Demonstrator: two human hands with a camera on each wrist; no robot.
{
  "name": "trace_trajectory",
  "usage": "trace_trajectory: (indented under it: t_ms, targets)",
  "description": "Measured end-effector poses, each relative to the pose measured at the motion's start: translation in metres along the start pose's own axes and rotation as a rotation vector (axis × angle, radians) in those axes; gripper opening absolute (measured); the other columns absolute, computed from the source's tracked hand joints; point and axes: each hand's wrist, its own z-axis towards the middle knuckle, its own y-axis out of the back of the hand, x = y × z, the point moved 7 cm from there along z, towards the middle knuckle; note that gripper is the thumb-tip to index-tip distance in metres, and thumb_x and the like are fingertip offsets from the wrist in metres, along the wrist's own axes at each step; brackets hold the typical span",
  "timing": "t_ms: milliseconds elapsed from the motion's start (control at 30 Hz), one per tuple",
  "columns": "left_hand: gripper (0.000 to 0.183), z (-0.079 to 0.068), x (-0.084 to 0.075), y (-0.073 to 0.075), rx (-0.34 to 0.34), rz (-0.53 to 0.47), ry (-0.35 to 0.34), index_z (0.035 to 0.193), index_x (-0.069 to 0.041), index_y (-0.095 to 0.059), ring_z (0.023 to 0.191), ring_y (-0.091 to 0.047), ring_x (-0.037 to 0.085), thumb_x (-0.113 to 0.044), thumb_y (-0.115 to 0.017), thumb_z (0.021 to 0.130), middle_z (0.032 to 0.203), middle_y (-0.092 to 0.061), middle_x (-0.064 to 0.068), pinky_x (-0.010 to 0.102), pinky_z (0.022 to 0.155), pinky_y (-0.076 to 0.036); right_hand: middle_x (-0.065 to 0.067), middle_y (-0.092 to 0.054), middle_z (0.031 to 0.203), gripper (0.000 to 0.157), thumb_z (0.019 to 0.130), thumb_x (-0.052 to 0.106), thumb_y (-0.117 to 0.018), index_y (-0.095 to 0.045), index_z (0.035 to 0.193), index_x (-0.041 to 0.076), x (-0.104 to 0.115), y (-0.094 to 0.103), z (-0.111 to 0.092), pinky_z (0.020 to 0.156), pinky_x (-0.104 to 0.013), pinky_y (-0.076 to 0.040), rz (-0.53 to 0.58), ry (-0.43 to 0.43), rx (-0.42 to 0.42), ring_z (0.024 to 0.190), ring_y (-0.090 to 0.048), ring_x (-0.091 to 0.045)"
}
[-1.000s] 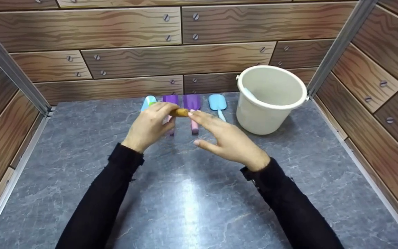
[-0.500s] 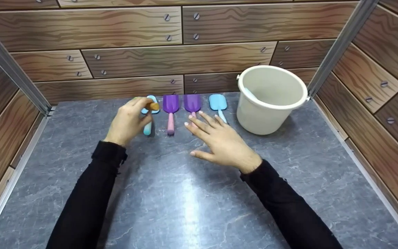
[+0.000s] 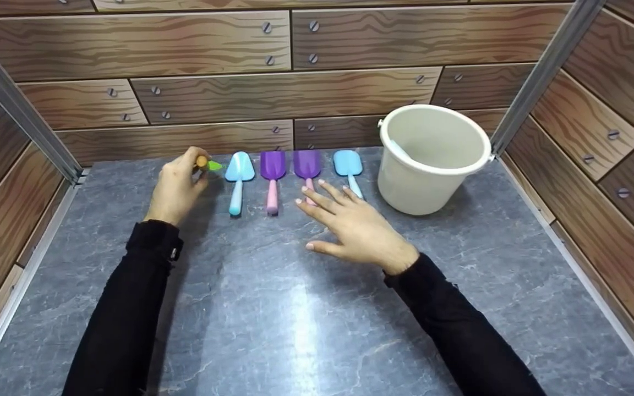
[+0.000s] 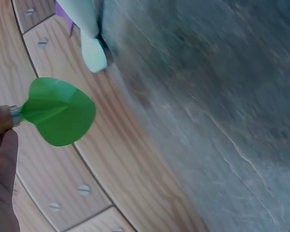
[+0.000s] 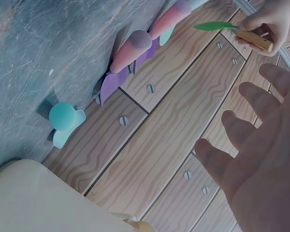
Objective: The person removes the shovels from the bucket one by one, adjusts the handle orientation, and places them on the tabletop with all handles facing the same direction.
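My left hand (image 3: 173,184) pinches the wooden handle of a small garden trowel (image 4: 60,112) with a green, leaf-shaped blade. It holds this trowel left of a light blue toy shovel (image 3: 239,166), blade pointing right in the head view. My right hand (image 3: 358,230) holds nothing, fingers spread and palm down. In the head view it overlaps the pink handle of one purple shovel (image 3: 307,163) and lies just below another blue shovel (image 3: 348,163). A second purple shovel (image 3: 272,165) with a pink handle lies between the hands.
A cream bucket (image 3: 419,187) stands at the back right, with a light blue piece (image 3: 398,148) showing inside it. Wood-patterned walls (image 3: 212,99) enclose the grey marbled surface (image 3: 273,308) at the back and sides.
My left hand has carried the trowel leftward, away from the right hand and past the shovels. My right hand has left the trowel's end and spread its fingers, then stayed nearly still.
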Motion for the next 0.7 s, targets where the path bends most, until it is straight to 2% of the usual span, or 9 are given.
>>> trace_trajectory:
  t_ms: [267,600,700]
  targets:
    - [0.027,-0.004,0.022,-0.002,-0.007,0.034,0.068,0.128,0.002,-0.068,0.127,-0.081,0.052,0.011,-0.077,0.105,0.127,-0.083,0.03,0.066,0.109,-0.068,-0.003,-0.027,0.197,0.087,0.115,0.065,-0.066,-0.036,0.186,0.026,-0.001,0.001,-0.001,0.151,-0.07,-0.021,0.018,-0.005,-0.008,0.185,-0.025,-0.038]
    - [0.025,-0.014,0.04,-0.007,0.085,0.081,0.153,0.131,0.003,-0.064,0.131,-0.078,0.056,0.008,-0.075,0.109,0.135,-0.081,0.032,0.071,0.11,-0.066,-0.007,-0.034,0.195,0.086,0.115,0.066,-0.064,-0.039,0.185,0.023,-0.001,0.003,-0.002,0.15,-0.071,-0.025,0.01,-0.002,-0.005,0.184,-0.027,-0.038]
    - [0.021,-0.014,0.041,-0.01,0.11,0.085,0.149,0.131,0.005,-0.066,0.131,-0.078,0.057,0.006,-0.073,0.111,0.135,-0.081,0.034,0.071,0.11,-0.066,-0.007,-0.034,0.195,0.086,0.115,0.066,-0.064,-0.039,0.185,0.023,-0.002,0.002,-0.002,0.15,-0.07,-0.025,0.01,-0.004,-0.004,0.184,-0.027,-0.038]
